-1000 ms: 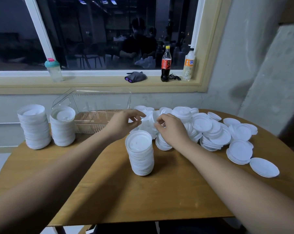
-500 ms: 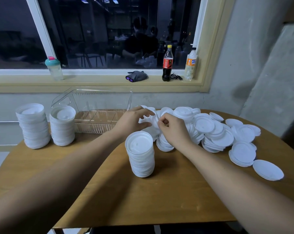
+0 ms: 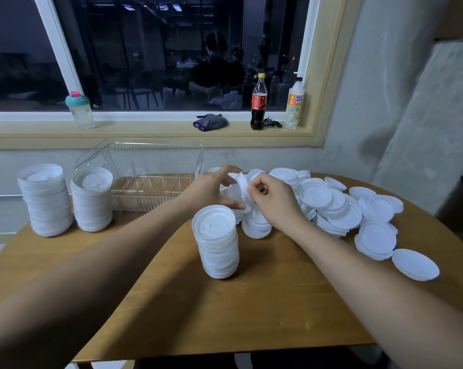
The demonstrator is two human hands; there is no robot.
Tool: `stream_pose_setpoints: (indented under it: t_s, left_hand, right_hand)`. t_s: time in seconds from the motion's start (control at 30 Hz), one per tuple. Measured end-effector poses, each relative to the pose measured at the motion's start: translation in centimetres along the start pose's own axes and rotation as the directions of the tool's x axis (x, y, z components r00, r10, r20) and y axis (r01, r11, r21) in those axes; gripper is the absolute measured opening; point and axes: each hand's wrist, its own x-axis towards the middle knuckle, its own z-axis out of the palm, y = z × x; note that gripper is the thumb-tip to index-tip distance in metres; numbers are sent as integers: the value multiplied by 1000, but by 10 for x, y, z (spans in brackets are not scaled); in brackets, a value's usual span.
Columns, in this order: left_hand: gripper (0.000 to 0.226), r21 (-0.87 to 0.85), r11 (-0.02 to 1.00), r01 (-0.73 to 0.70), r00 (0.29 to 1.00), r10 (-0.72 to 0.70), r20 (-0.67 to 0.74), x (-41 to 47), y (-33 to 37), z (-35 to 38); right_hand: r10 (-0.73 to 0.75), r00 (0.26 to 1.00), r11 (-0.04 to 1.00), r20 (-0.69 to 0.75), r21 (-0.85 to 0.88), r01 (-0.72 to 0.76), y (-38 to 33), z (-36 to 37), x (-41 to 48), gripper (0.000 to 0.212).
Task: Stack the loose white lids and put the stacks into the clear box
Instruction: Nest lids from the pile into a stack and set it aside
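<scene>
Loose white lids (image 3: 339, 209) lie heaped across the right half of the wooden table (image 3: 251, 315). A tall stack of lids (image 3: 218, 246) stands at the centre front. Just behind it my left hand (image 3: 211, 189) and my right hand (image 3: 274, 201) meet over the heap and both pinch an upright white lid (image 3: 242, 189) held on edge between them. The clear box (image 3: 150, 174) sits at the back left of the table, open and with no lids visible in it. Two finished stacks (image 3: 45, 201) (image 3: 92, 199) stand to its left.
A single lid (image 3: 415, 263) lies apart near the table's right edge. The windowsill behind carries a shaker bottle (image 3: 78, 110), a dark cloth (image 3: 210, 122), a cola bottle (image 3: 258, 102) and an orange drink bottle (image 3: 294, 103). A grey wall rises at right.
Both hands have lifted slightly off the heap, and the lid between them now stands on edge. The stacks and the box have stayed put.
</scene>
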Motion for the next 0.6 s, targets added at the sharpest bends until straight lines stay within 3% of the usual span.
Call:
stream_pose_setpoints:
  t_s: [0.17, 0.4, 0.5, 0.6]
  left_hand:
    - [114, 97, 995, 5, 994, -15, 105, 4, 0, -1]
    - [93, 336, 935, -117, 984, 63, 168, 8, 9, -5]
    - [83, 376, 915, -144, 984, 93, 150, 8, 4, -5]
    - [84, 331, 936, -121, 993, 114, 40, 3, 4, -13]
  right_hand:
    - [-20, 998, 1000, -52, -5, 20, -9, -13, -4, 13]
    - [-28, 998, 1000, -63, -11, 27, -15, -26, -8, 12]
    - [-47, 997, 999, -65, -15, 46, -18, -31, -11, 14]
    - [-82, 994, 997, -65, -12, 82, -24, -35, -15, 15]
